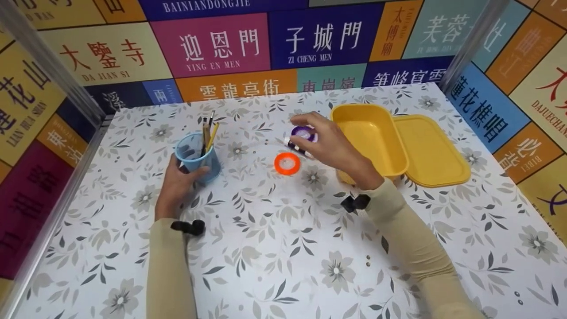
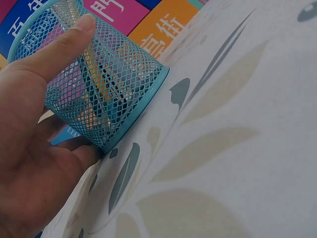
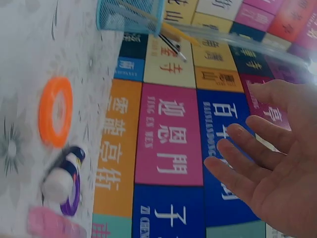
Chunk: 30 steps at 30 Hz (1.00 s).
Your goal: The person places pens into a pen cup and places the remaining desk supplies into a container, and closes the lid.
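My left hand (image 1: 175, 181) grips a light blue mesh pen cup (image 1: 212, 167), its thumb lying across the side. Inside the cup stand several pens and pencils, among them a yellow pencil (image 1: 213, 136). Over the back middle of the table is my right hand (image 1: 328, 141), its fingers loosely bent and holding nothing in the right wrist view. Under and beside those fingers lie a purple tape roll (image 1: 303, 133) and a small white bottle with a dark band (image 3: 59, 184), partly hidden in the head view. An orange tape roll (image 1: 278, 164) lies a little nearer to me.
To the right of my right hand stands a yellow box (image 1: 370, 128), uncovered, with its yellow lid (image 1: 432, 150) lying flat against its side. Something pink (image 3: 53, 223) shows at the lower left of the right wrist view. Printed panels (image 1: 212, 48) wall the flower-patterned table (image 1: 266, 257).
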### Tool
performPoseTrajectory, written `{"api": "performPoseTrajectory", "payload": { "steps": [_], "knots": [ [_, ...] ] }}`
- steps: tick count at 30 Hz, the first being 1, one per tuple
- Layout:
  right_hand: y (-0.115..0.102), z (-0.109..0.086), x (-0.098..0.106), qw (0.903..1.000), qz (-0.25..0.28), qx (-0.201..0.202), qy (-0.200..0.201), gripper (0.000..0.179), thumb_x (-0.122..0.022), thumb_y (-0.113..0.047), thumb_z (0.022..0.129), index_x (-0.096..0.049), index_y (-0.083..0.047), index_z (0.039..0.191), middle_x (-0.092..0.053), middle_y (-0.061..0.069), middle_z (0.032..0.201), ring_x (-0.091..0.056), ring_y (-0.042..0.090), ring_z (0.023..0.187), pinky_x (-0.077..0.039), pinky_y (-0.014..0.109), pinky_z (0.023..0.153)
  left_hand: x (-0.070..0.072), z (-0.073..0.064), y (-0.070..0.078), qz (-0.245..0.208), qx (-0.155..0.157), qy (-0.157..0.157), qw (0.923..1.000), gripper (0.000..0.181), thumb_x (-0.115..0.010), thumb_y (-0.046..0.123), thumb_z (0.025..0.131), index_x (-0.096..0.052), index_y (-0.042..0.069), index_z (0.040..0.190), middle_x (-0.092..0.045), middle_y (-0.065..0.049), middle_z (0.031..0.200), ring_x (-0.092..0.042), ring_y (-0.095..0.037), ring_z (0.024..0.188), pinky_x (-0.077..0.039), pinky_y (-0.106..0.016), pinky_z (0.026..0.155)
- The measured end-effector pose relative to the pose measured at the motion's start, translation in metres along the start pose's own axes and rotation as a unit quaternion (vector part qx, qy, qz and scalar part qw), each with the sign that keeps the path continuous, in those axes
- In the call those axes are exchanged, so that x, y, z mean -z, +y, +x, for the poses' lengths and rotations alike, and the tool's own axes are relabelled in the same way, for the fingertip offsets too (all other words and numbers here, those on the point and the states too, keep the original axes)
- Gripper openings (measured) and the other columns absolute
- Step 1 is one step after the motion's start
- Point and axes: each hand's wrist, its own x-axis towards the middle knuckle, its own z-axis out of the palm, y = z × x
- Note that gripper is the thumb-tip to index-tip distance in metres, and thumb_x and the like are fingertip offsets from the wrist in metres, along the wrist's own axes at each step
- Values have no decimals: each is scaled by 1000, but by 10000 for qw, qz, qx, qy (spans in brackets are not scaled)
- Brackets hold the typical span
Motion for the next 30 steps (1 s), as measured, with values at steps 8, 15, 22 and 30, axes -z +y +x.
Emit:
{"api": "performPoseTrajectory", "payload": {
  "steps": [8,15,22,30],
  "knots": [
    [27,-22,44,9985,-36,-346,421,43,-68,-28,97,-60,-8,134,-62,11,135,-55,28,128,-45,47,113,0,-2,-2,-112,-187,-65,9997,104,-87,36,77,-21,34,158,-28,3,166,-25,-18,154,-26,-37,126],
    [55,-36,84,9915,174,-851,967,42,-66,-30,97,-60,-12,135,-59,7,138,-55,23,130,-45,46,114,0,-2,-1,54,-13,-6,10000,103,-86,40,77,-22,38,156,-27,6,166,-25,-16,154,-23,-37,127],
    [87,-51,123,9800,136,-1574,1213,46,-65,-37,97,-57,-20,140,-53,4,146,-52,26,132,-49,35,111,-2,-2,3,81,168,23,9998,101,-85,41,77,-21,45,155,-25,10,166,-22,-14,154,-20,-39,129],
    [139,-69,145,9496,1591,-2476,1075,56,-68,-39,93,-50,-28,145,-44,3,155,-47,23,138,-52,9,92,0,-1,-2,-124,100,-39,9999,103,-87,40,75,-23,41,155,-28,8,165,-25,-15,154,-23,-37,127]
  ]
}}
